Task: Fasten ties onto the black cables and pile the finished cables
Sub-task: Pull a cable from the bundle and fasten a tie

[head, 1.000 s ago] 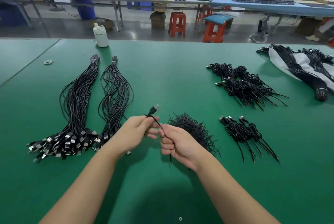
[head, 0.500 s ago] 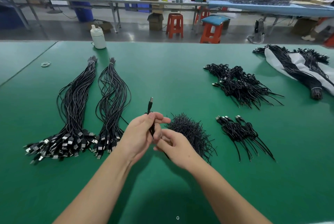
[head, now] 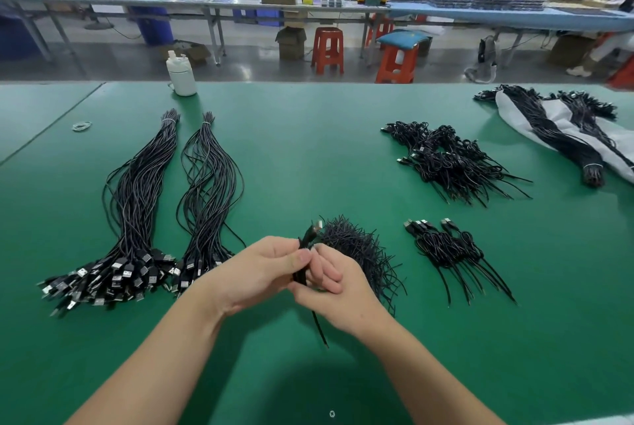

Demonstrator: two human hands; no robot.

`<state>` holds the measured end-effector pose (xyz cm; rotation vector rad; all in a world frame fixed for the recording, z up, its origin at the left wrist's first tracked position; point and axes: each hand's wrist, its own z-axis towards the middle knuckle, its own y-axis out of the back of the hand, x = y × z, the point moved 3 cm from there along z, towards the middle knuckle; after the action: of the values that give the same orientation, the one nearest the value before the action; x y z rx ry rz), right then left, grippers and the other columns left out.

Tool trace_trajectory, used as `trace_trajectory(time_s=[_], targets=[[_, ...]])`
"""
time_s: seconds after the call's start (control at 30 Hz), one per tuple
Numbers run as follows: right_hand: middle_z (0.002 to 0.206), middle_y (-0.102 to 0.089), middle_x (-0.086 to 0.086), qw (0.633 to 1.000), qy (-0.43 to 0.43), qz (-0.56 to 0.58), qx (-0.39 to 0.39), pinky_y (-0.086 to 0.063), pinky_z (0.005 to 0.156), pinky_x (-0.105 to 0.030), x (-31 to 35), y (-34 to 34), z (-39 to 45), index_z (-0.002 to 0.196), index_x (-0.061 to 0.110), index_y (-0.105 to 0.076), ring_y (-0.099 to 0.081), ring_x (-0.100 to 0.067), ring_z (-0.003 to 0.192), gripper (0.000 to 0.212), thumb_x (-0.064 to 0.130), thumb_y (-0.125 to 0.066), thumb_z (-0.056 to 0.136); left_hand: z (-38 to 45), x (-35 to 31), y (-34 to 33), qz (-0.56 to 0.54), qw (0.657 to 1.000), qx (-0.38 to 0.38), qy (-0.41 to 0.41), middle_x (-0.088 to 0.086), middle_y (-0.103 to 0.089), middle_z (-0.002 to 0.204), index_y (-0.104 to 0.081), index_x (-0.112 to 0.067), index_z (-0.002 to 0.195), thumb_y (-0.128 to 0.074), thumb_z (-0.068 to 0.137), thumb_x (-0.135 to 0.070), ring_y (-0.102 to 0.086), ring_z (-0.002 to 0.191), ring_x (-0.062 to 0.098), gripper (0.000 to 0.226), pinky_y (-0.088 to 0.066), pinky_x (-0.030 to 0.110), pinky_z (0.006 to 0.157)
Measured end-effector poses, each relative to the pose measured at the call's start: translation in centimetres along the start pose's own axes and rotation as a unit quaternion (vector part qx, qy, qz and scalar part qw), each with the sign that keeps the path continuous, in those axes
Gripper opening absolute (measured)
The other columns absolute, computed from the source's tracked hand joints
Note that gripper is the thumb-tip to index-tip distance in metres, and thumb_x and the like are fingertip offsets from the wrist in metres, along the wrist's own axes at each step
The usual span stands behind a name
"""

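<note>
My left hand (head: 260,270) and my right hand (head: 334,290) meet at the centre of the green table (head: 308,157), both gripping one folded black cable (head: 306,242). Its plug end sticks up above my fingers and a tail hangs below my right hand. Just behind my hands lies a heap of black ties (head: 360,246). Two long bundles of untied cables (head: 137,212) (head: 209,191) lie to the left. A small pile of tied cables (head: 449,249) sits to the right, with a bigger pile (head: 449,160) further back.
A white bottle (head: 182,76) stands at the table's far edge. A loose rubber band (head: 81,125) lies far left. More cable bundles on a white sheet (head: 562,129) occupy the far right corner. Stools and benches stand beyond the table.
My hands have drawn closer together and the cable has been folded into a tighter bunch between them. The plug end now leans toward the right, over the ties.
</note>
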<state>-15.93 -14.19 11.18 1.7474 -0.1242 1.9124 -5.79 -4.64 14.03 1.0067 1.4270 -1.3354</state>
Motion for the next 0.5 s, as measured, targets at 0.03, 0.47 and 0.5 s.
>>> trace_trajectory(time_s=[0.03, 0.47, 0.5], targets=[[0.062, -0.048, 0.019, 0.999, 0.019, -0.042, -0.022, -0.039, 0.059, -0.016, 0.0, 0.3, -0.1, 0.068, 0.037, -0.047, -0.042, 0.000, 0.059, 0.036, 0.011, -0.073, 0.074, -0.3, -0.2, 0.2, 0.030, 1.000, 0.008, 0.007, 0.026, -0.066, 0.117, -0.071, -0.003, 0.094, -0.049, 0.099, -0.019, -0.062, 0.116, 0.038, 0.027, -0.046, 0.040, 0.104], [0.095, -0.058, -0.006, 0.901, 0.074, -0.428, -0.001, -0.033, 0.059, -0.040, -1.7, 0.7, 0.1, 0.106, 0.013, -0.045, -0.061, -0.036, 0.077, 0.022, 0.034, -0.038, 0.106, 0.4, 2.2, 0.8, 0.398, 0.862, -0.310, 0.043, -0.009, -0.068, 0.068, -0.057, -0.050, 0.114, -0.050, 0.100, -0.038, -0.059, 0.056, 0.001, 0.019, -0.045, 0.011, 0.060], [0.095, -0.057, -0.005, 0.900, 0.073, -0.430, 0.011, -0.035, 0.060, -0.041, -1.7, 0.7, 0.0, 0.105, 0.014, -0.044, -0.060, -0.036, 0.077, 0.024, 0.035, -0.034, 0.106, 0.4, 2.3, 0.9, 0.397, 0.864, -0.308, 0.037, -0.008, -0.067, 0.070, -0.054, -0.053, 0.113, -0.054, 0.098, -0.040, -0.056, 0.058, 0.000, 0.020, -0.042, 0.008, 0.060]])
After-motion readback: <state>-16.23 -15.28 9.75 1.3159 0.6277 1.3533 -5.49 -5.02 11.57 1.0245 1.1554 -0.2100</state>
